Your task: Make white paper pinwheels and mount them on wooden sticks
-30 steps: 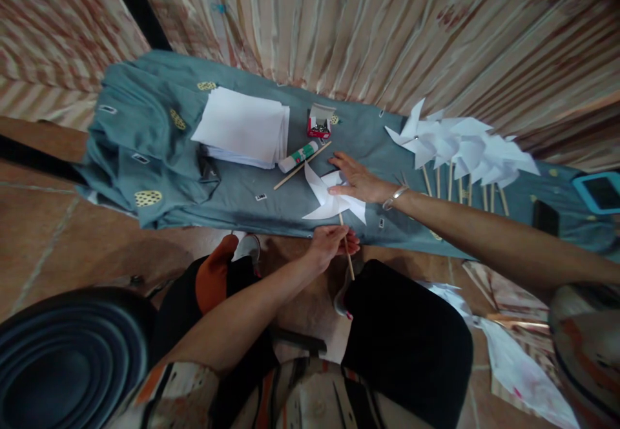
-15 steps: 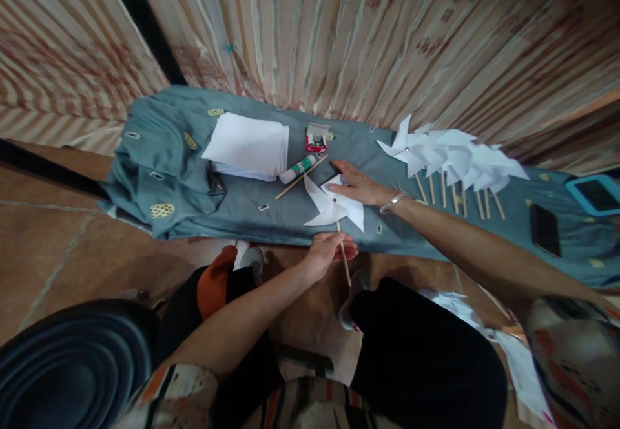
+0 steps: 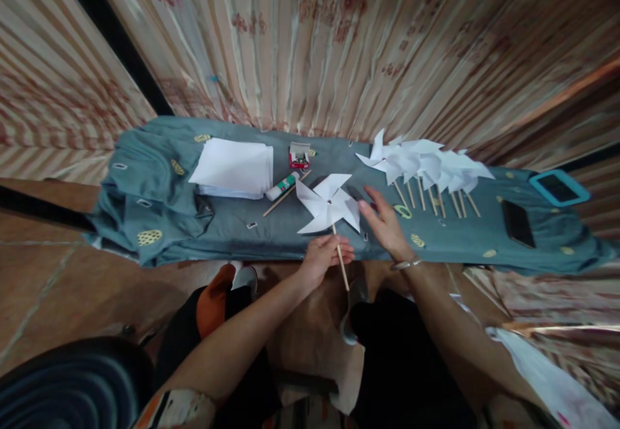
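Observation:
A white paper pinwheel [image 3: 330,204] on a wooden stick faces up over the front of the cloth-covered table. My left hand [image 3: 320,258] grips its stick just below the blades. To the right, my right hand [image 3: 386,225] has its fingers stretched out beside the right-hand blade; whether a fingertip touches the paper I cannot tell. Left of the blades lie a glue stick [image 3: 283,185] and a loose wooden stick [image 3: 276,203]. Behind them an opened small red box [image 3: 299,156] holds shiny metal pins.
A stack of white paper [image 3: 232,167] lies at the left. Several finished pinwheels [image 3: 426,161] overlap in a row at the back right. Farther right are a dark phone [image 3: 518,223] and a blue-framed device [image 3: 559,187]. A striped curtain [image 3: 290,48] hangs behind the table.
My right hand has moved off the blades to the right and nearer to me. The pinwheel has turned, while my left hand keeps its hold. The view has shifted.

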Demonstrator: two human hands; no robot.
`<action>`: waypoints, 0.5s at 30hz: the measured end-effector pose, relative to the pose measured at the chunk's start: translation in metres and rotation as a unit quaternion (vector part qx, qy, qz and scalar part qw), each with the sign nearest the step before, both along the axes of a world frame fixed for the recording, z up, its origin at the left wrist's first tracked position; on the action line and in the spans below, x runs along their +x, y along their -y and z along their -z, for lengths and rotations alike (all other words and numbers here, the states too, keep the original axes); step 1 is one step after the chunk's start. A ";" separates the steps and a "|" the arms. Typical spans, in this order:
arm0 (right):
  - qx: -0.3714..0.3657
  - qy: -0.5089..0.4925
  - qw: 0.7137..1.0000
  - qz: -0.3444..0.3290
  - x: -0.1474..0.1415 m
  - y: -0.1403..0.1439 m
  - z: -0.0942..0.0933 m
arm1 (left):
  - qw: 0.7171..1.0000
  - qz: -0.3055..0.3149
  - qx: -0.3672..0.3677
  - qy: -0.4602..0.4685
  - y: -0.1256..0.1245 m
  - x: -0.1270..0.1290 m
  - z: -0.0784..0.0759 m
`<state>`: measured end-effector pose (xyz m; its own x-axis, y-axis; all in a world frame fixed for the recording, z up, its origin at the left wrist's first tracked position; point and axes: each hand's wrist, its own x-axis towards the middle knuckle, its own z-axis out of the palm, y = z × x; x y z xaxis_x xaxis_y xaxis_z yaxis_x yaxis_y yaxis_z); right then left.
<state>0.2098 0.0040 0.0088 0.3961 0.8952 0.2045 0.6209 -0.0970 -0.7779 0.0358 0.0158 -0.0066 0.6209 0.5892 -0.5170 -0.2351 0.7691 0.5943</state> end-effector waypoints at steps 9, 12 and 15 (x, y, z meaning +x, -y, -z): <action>0.011 -0.170 0.984 0.059 -0.025 0.022 -0.004 | 0.989 -0.060 0.137 -0.018 -0.038 0.012 -0.009; -0.053 -0.189 0.980 -0.036 -0.032 0.021 -0.011 | 0.977 -0.100 0.187 -0.022 -0.050 0.012 -0.012; -0.094 -0.237 0.961 -0.105 -0.040 0.016 -0.017 | 0.962 -0.122 0.242 -0.037 -0.058 0.011 -0.016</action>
